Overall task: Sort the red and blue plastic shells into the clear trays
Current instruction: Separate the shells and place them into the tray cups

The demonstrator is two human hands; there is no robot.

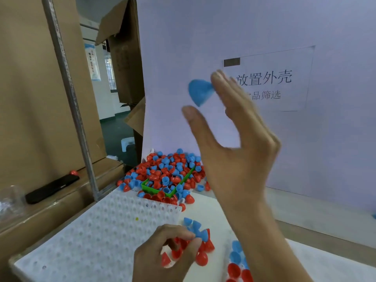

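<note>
At the back of the bench (203,202), against the pale board, we see the big heap of red and blue shells (166,174) spilling round a green scoop (149,188); in front lies the clear tray (91,231), its dimples apparently unfilled. We judge the main risk to be the lone blue shell (200,94) up by our right hand (234,143), whose fingers are spread straight and grip nothing: it looks loose and could fall among the heap or off the bench. Our left hand (168,255) is curled, pinching a cluster of red and blue shells; so full a hold may spill some unsorted. Whether the blue shell touches the fingertips we cannot tell, blur hides it; the shells at bottom right are cut off
</note>
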